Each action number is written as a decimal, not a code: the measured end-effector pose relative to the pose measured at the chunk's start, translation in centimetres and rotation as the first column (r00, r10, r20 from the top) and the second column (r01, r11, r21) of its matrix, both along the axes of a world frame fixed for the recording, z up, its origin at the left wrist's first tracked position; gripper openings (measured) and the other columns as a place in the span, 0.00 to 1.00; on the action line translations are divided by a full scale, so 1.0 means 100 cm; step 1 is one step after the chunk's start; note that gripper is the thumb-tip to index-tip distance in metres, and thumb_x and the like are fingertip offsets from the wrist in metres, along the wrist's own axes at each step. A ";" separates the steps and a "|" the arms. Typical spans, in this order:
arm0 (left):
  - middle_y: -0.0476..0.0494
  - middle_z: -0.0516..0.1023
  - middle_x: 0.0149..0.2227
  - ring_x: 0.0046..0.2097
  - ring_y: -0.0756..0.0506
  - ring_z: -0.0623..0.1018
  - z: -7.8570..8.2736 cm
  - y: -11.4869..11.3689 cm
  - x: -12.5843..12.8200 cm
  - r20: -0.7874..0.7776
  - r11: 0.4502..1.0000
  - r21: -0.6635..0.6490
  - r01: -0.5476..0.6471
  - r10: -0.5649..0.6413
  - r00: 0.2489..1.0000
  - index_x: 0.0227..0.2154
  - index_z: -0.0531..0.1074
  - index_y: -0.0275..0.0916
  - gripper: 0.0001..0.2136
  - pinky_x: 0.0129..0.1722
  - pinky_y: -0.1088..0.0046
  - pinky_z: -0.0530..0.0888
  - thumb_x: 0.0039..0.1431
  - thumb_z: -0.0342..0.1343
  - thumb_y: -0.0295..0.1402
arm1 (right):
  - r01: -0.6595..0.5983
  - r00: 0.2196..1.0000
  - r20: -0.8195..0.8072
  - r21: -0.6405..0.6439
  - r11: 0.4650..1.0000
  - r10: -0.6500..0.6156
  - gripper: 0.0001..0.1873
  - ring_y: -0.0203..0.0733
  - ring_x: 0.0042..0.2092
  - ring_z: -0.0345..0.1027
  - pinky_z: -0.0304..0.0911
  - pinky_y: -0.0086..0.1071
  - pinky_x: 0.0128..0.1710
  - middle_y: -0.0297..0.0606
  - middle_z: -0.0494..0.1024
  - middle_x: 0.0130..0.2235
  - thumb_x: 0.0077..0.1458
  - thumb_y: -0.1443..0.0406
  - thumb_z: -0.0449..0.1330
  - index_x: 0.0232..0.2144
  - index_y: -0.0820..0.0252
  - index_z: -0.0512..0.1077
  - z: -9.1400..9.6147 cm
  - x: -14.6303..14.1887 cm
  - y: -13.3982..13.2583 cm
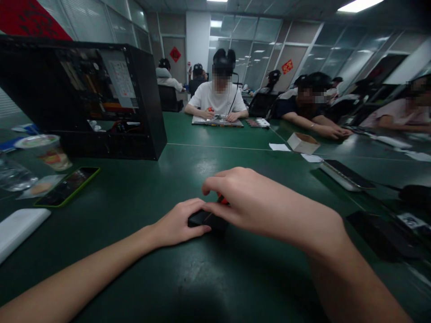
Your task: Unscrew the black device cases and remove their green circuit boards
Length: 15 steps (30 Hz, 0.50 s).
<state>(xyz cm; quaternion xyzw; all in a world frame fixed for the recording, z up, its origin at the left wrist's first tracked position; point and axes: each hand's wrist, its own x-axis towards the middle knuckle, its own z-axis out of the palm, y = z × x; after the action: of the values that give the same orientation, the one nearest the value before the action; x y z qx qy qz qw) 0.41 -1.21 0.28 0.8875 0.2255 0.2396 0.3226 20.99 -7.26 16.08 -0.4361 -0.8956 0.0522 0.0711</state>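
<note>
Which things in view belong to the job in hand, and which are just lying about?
Apparently in the job:
black object, gripped by the left hand
red item, partly hidden by the right hand

Apparently lying about:
open computer case
green-edged smartphone
cup
small box

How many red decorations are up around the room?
3: a large red decoration at the upper left, partly cut off; a red diamond left of the white pillar; a tilted red square farther right. Others may be hidden.

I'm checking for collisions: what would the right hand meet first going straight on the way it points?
The right hand would likely meet the left hand, which holds the black object; depth there is unclear.
</note>
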 end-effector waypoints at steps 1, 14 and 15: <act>0.41 0.78 0.51 0.52 0.39 0.78 0.000 0.000 0.000 -0.002 1.000 -0.003 0.002 -0.002 1.000 0.52 0.73 0.41 0.16 0.53 0.63 0.73 0.63 0.63 0.38 | 0.030 0.999 0.023 0.014 0.999 -0.031 0.10 0.42 0.36 0.73 0.53 0.32 0.31 0.42 0.79 0.35 0.66 0.62 0.58 0.39 0.62 0.77 0.000 0.000 0.000; 0.41 0.78 0.52 0.52 0.39 0.77 0.002 -0.001 0.000 0.004 0.999 -0.032 -0.007 0.007 1.000 0.53 0.72 0.41 0.18 0.54 0.61 0.74 0.62 0.64 0.37 | -0.041 0.999 -0.001 0.015 0.999 0.041 0.07 0.40 0.38 0.71 0.53 0.30 0.32 0.41 0.79 0.39 0.64 0.70 0.59 0.43 0.61 0.74 0.001 -0.001 -0.004; 0.41 0.78 0.52 0.52 0.39 0.77 0.002 -0.001 0.001 0.003 1.000 -0.031 -0.004 0.004 1.000 0.53 0.72 0.41 0.18 0.54 0.61 0.73 0.62 0.64 0.37 | -0.043 0.999 -0.020 0.009 0.999 0.043 0.06 0.40 0.38 0.71 0.53 0.30 0.32 0.41 0.79 0.39 0.63 0.70 0.59 0.43 0.62 0.74 0.001 -0.001 -0.004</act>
<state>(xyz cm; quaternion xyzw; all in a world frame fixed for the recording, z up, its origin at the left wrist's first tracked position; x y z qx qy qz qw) 0.46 -1.33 0.47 0.8814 0.2306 0.2383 0.3363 20.93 -7.69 16.18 -0.4158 -0.9042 0.0544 0.0810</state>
